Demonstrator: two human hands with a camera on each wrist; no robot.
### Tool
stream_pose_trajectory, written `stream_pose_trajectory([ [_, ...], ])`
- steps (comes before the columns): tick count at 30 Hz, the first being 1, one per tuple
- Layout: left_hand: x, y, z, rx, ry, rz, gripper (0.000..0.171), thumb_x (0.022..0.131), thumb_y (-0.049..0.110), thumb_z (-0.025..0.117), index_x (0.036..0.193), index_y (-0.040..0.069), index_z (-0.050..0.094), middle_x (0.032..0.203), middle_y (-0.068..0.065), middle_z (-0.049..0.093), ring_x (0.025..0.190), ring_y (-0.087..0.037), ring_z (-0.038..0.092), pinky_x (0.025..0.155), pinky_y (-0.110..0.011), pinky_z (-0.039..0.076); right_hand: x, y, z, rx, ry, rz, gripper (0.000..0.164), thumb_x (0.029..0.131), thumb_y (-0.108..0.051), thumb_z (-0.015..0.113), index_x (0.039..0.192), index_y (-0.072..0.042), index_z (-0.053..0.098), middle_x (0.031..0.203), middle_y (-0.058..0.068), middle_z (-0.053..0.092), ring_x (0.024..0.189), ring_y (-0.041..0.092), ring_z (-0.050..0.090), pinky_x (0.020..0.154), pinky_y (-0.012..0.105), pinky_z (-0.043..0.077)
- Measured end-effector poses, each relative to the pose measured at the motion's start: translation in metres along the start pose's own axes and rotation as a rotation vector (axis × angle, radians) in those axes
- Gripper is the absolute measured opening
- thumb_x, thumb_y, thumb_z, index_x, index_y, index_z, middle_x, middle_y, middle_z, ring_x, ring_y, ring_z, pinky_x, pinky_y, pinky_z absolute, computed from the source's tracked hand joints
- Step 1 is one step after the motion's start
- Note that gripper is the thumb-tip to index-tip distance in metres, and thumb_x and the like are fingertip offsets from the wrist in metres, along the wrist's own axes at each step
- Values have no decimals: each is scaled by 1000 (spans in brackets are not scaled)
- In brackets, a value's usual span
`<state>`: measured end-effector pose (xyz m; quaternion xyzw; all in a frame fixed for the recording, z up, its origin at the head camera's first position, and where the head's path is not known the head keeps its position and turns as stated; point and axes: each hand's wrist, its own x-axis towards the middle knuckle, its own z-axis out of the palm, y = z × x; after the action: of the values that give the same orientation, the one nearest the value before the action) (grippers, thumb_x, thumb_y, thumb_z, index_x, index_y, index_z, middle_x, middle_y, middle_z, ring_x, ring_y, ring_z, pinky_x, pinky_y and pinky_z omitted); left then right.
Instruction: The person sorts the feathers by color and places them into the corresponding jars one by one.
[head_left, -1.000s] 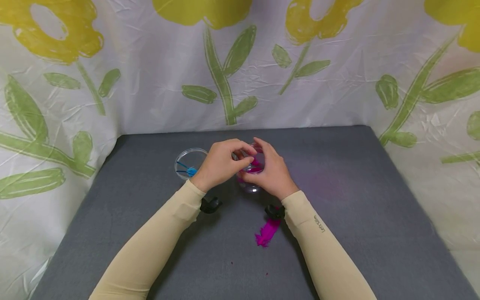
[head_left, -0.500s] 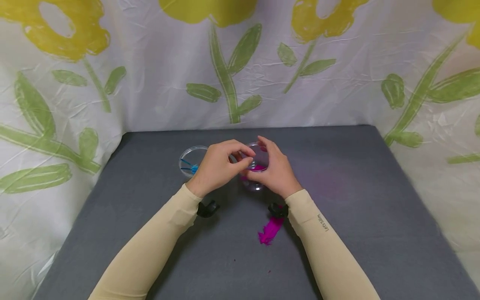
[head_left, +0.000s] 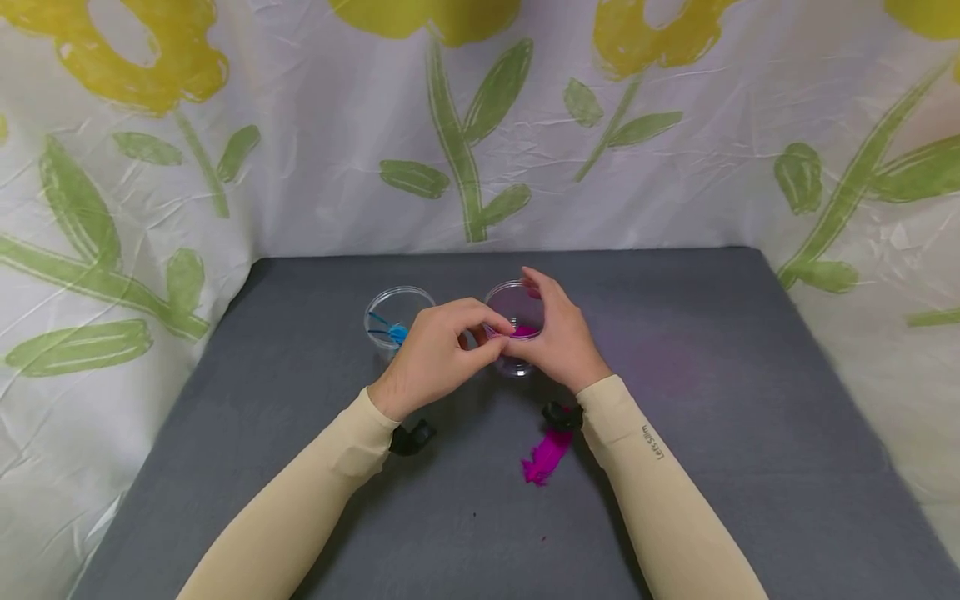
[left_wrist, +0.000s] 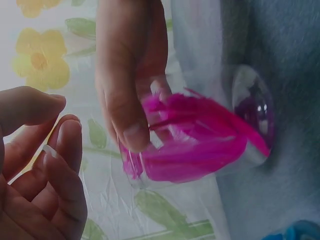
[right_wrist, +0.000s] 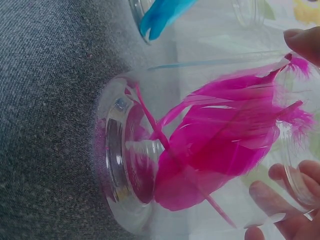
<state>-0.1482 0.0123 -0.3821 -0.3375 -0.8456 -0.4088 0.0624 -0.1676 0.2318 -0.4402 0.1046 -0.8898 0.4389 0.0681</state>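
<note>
A clear cup [head_left: 519, 368] stands near the middle of the table, filled with magenta feathers [right_wrist: 215, 140]. My right hand [head_left: 561, 340] grips it near the rim, thumb on the near side and fingers round the far side. My left hand [head_left: 442, 346] hovers at the cup's left, fingers bent and fingertips right by the rim. In the left wrist view, a small gap separates the thumb from the fingers [left_wrist: 70, 142], and nothing shows between them. Part of the cup is hidden behind both hands.
To the left stands a second clear cup [head_left: 397, 289] with a blue feather [head_left: 397, 333] in it, partly behind my left hand. A loose magenta feather [head_left: 546, 458] lies on the grey table [head_left: 420, 533] below my right wrist. A flower-printed curtain [head_left: 315, 167] rises behind.
The magenta inside the cup shows lower beneath the rim than a second ago. My left hand has come down slightly, its thumb and fingers closer together. The right hand keeps its grip.
</note>
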Motion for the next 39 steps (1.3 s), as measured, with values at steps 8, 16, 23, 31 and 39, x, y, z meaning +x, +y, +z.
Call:
stream_pose_trajectory([
  [8,-22,5,9,-22,-43,72,13,96,15,83,109,18,82,103,7,76,82,-2,66,71,-24,58,0,-1,0,-11,8,-2,109,80,-46,95,168,-23,36,162,6,52,149,29,52,121,57,47],
  [16,-36,2,24,-4,-117,135,13,96,10,81,107,17,81,105,7,77,82,-5,65,74,-22,58,-1,-1,0,-6,13,22,111,78,-55,94,167,-24,36,161,6,53,145,29,54,118,57,50],
  [23,-46,-2,37,39,-210,171,17,96,11,81,111,19,81,105,6,77,86,-4,65,80,-21,58,-1,-4,0,-6,11,21,113,77,-58,94,167,-23,36,161,5,52,147,28,53,120,58,48],
  [31,-55,-2,52,198,-349,337,18,96,11,79,109,22,82,104,11,75,87,-2,67,77,-20,57,0,-3,0,-9,10,17,112,77,-58,94,167,-23,37,161,4,53,147,27,53,121,57,47],
  [39,-60,2,66,507,-394,624,15,100,16,75,103,30,79,99,13,71,81,-4,65,67,-21,55,1,-2,0,-4,4,25,112,76,-59,94,167,-25,37,161,3,52,147,26,52,121,56,47],
])
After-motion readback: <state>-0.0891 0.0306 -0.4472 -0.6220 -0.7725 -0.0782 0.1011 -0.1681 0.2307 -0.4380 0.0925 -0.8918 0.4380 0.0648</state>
